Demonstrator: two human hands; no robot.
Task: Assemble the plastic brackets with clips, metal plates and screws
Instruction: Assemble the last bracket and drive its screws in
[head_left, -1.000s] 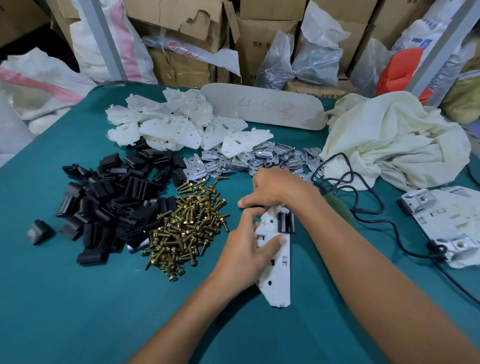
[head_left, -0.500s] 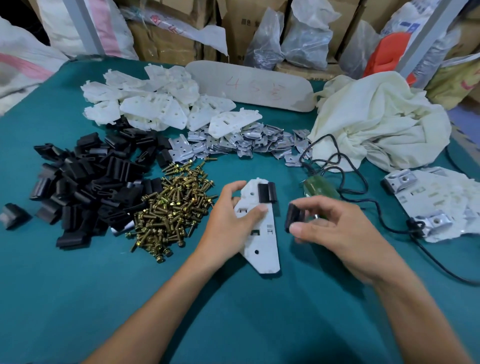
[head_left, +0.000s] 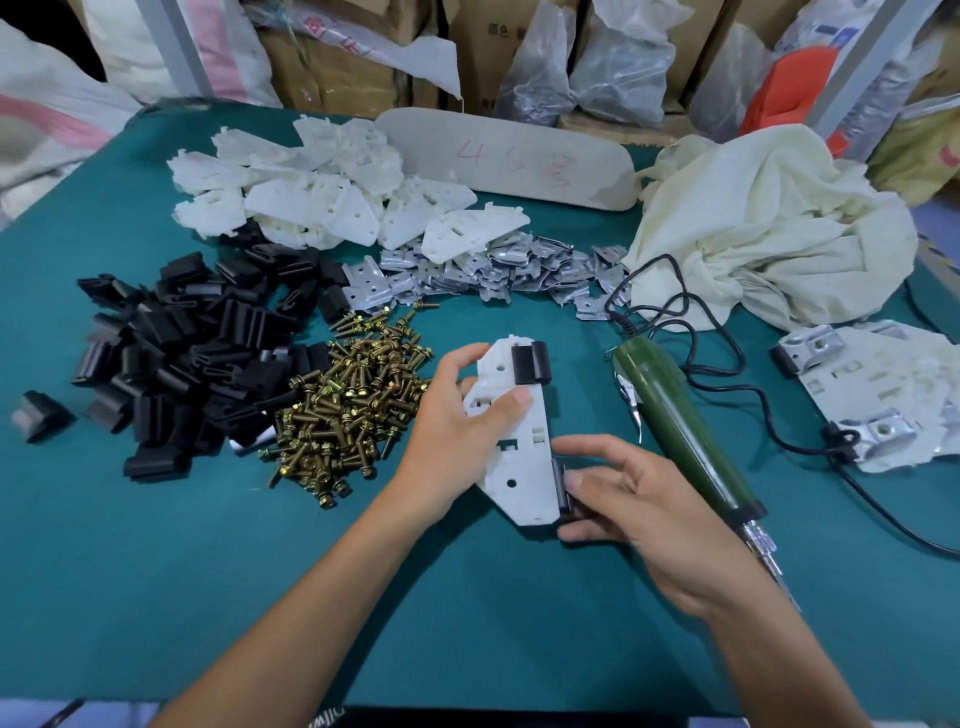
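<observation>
Seating the near clip (head_left: 560, 486)
Our left hand (head_left: 457, 431) grips the bracket (head_left: 514, 457); our right hand (head_left: 649, 509) pinches the clip. We should push it squarely onto the right edge.

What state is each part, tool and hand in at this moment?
white bracket: gripped by the left hand.
upper clip: seated on the bracket's top edge.
lower clip: against the bracket's lower right edge, pinched by the right hand; full seating unclear.
screwdriver: lying flat, untouched.
screws: loose pile.
finished brackets: metal plates fitted, set aside.
</observation>
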